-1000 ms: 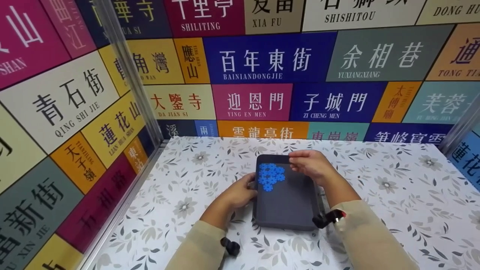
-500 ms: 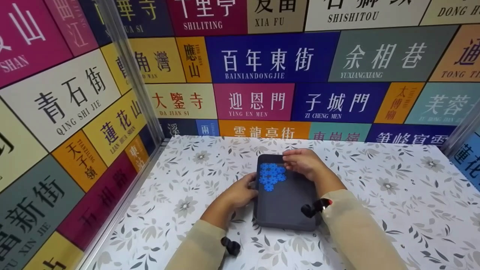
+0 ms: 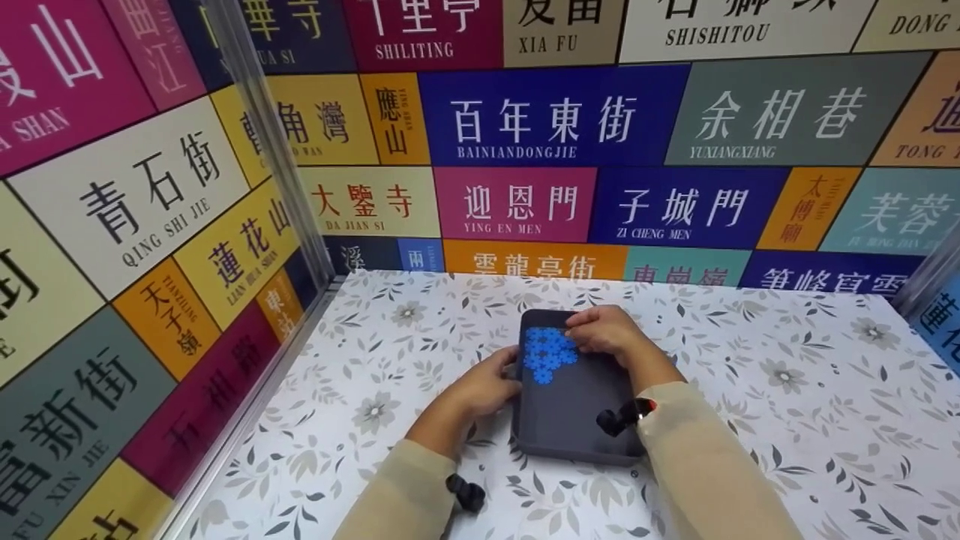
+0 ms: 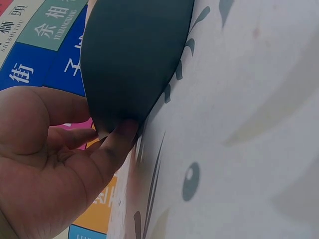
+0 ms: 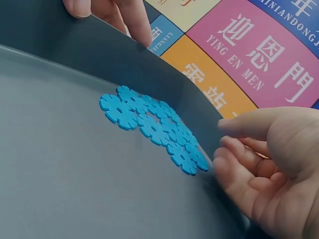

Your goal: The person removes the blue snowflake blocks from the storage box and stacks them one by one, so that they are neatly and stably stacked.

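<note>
A shallow dark grey tray (image 3: 577, 420) lies on the table. Blue snowflake-shaped plastic discs (image 3: 547, 352) sit flat inside it, grouped in its far left corner. My left hand (image 3: 484, 386) grips the tray's left side. In the left wrist view the thumb (image 4: 122, 137) presses the outer wall, with the other fingers behind its rim. Over the tray's far right part is my right hand (image 3: 607, 330), its fingertips beside the discs. Those fingers look bent in the right wrist view, close to the nearest disc (image 5: 180, 158); nothing shows between thumb and fingers, and contact is unclear.
The table has a white cloth (image 3: 405, 480) with a grey leaf and flower print. Colourful panels (image 3: 551, 116) with place names stand behind the table and along its left side. A metal-edged corner post (image 3: 285, 165) joins them.
My right hand has moved left along the tray's far side to the discs, its fingers bending more. The left hand keeps its grip. The view has shifted slightly; the discs look the same.
</note>
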Available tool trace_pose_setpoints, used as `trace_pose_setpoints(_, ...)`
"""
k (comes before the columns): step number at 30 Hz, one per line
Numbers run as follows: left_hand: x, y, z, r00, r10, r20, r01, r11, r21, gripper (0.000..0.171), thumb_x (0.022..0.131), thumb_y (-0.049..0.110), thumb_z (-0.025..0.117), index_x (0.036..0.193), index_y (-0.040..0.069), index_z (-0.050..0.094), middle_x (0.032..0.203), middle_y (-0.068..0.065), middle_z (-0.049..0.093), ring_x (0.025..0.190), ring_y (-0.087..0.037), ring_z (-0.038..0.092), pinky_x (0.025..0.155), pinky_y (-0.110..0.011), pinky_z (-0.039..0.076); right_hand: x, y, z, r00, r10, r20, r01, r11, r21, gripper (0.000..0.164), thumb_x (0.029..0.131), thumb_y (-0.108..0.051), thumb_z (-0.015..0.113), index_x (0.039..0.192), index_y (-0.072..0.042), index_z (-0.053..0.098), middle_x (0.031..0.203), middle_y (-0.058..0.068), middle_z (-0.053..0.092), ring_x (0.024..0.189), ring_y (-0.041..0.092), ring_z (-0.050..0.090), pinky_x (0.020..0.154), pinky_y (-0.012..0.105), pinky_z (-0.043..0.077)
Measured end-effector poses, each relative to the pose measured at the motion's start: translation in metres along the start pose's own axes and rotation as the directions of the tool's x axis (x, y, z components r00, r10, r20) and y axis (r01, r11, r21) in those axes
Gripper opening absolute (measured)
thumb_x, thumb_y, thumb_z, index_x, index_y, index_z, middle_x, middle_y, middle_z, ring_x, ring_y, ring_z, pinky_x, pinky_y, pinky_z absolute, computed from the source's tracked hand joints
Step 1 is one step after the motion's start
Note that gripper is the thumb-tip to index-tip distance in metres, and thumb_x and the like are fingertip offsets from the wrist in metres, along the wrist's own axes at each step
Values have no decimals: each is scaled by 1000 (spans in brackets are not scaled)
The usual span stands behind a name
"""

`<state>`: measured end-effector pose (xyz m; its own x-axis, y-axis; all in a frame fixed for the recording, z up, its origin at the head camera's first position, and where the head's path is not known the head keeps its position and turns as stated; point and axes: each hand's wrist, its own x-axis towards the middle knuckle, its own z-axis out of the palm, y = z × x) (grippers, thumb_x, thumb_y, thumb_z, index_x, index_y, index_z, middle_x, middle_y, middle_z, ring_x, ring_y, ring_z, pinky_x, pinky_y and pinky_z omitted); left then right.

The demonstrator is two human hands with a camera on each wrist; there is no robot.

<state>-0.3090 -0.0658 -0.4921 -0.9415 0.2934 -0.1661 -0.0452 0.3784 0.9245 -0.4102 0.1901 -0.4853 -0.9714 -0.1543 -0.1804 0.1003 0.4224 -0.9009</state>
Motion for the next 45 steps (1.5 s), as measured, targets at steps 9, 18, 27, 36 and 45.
trace_pose_setpoints(9, -1, 0, 1, 1000, -10, 1, 10, 1000, 8, 72, 99, 5, 61, 167, 15, 38, 169, -13, 46, 157, -37, 43, 124, -55, 45, -3, 3, 0, 998, 3, 62, 6, 990, -141, 37, 89, -13, 82, 124, -1, 75, 106, 5, 78, 87, 13, 70, 79, 25, 61)
trace_pose_setpoints(18, -2, 1, 1, 1000, -4, 17, 4, 1000, -18, 71, 101, 4, 60, 167, 13, 36, 170, -14, 44, 153, -36, 47, 115, -53, 53, -3, 9, -3, 991, -79, 107, 102, 968, -231, 43, 79, -9, 90, 120, -2, 77, 99, 1, 75, 87, 11, 65, 76, 22, 57)
trace_pose_setpoints(27, -2, 1, 1, 1000, -13, 5, 13, 1000, -2, 71, 100, 5, 61, 167, 13, 37, 169, -14, 46, 154, -35, 46, 119, -53, 50, -2, 11, -2, 987, -79, 136, 112, 962, -250, 41, 78, 0, 88, 117, -2, 78, 104, 8, 75, 91, 16, 64, 75, 24, 59)
trace_pose_setpoints(36, 1, -2, 1, 1000, 16, 4, -16, 1000, 15, 71, 99, 5, 61, 166, 12, 39, 168, -14, 46, 154, -37, 46, 120, -53, 48, -3, 10, -2, 985, -90, 149, 138, 927, -350, 36, 77, -4, 88, 113, -11, 84, 102, 6, 76, 87, 16, 63, 73, 25, 55)
trace_pose_setpoints(45, 0, -1, 2, 1000, 13, 9, -13, 1000, -13, 71, 99, 2, 59, 166, 12, 39, 168, -14, 46, 154, -37, 47, 119, -53, 49, -4, 9, -1, 982, -108, 157, 165, 894, -417, 35, 79, -10, 89, 113, -13, 84, 118, 11, 80, 96, 18, 66, 79, 27, 55)
